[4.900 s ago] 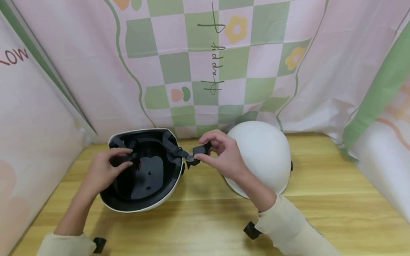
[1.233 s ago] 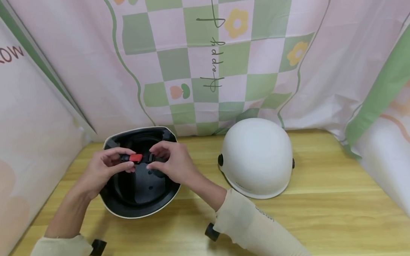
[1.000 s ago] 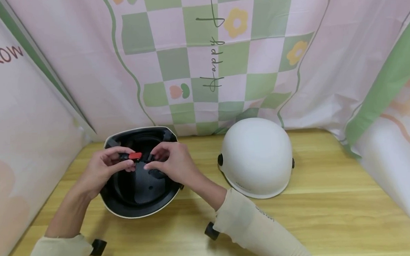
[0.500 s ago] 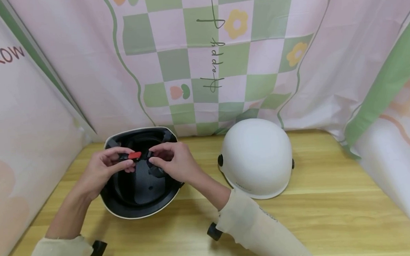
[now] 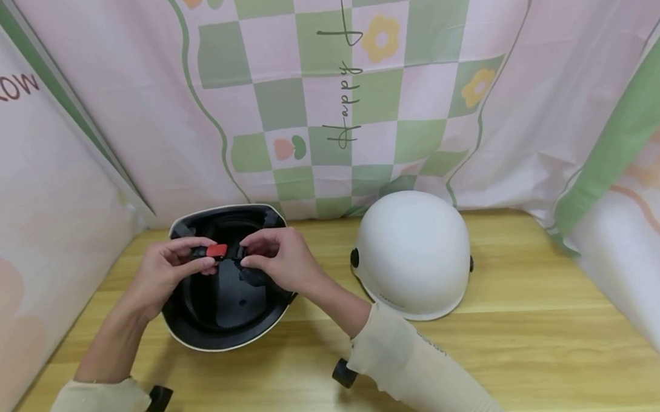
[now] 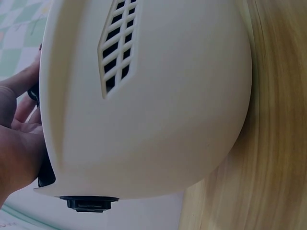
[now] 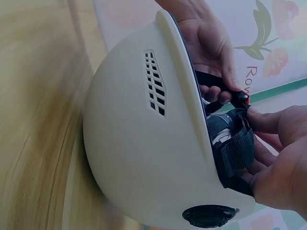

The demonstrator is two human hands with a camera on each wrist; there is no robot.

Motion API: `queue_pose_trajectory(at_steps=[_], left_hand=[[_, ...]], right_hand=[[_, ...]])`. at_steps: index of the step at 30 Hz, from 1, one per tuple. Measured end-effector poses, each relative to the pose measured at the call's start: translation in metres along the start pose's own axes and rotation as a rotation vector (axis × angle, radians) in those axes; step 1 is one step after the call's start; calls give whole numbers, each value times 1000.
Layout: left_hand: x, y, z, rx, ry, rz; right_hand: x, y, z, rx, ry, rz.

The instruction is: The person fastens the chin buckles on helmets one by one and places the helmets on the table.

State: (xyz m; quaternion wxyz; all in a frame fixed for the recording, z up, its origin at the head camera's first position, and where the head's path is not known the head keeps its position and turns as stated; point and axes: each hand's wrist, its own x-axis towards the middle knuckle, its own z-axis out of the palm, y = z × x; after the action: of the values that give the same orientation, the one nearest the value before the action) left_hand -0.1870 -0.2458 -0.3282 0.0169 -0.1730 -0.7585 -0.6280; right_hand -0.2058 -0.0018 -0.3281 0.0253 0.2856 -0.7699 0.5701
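Observation:
An upturned white helmet (image 5: pixel 228 340) lies on the left with its black inside facing up. Over its opening my left hand (image 5: pixel 163 269) pinches a red and black chin-strap buckle (image 5: pixel 216 250). From the other side my right hand (image 5: pixel 280 259) pinches the black end of the strap (image 5: pixel 237 251), close beside the red part. Whether the two halves are joined I cannot tell. The right wrist view shows the webbing strap (image 7: pixel 237 151) bunched at the helmet rim by the right fingers. In the left wrist view the helmet shell (image 6: pixel 168 120) hides most of the left hand.
A second white helmet (image 5: pixel 413 254) stands dome up to the right, near my right forearm. Both are on a wooden table (image 5: pixel 530 320). A patterned curtain (image 5: pixel 332 109) hangs behind the table, with more cloth at both sides.
My right hand has moved left from near the second helmet, bringing the strap end over the opening. My left hand now holds the red buckle. Over the last half second little has changed.

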Motion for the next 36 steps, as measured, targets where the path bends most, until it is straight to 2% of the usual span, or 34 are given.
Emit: queue_pose_trajectory(at_steps=[11, 18, 30, 36], left_hand=[[1, 1, 1, 16, 38, -24], [1, 1, 2, 116, 54, -47], [1, 1, 1, 64, 43, -44], [2, 4, 4, 99, 8, -52]], right_hand=[[1, 0, 4, -34, 32, -14], [1, 1, 6, -51, 38, -31], [1, -1, 8, -51, 40, -21], [0, -2, 10, -55, -2, -13]])
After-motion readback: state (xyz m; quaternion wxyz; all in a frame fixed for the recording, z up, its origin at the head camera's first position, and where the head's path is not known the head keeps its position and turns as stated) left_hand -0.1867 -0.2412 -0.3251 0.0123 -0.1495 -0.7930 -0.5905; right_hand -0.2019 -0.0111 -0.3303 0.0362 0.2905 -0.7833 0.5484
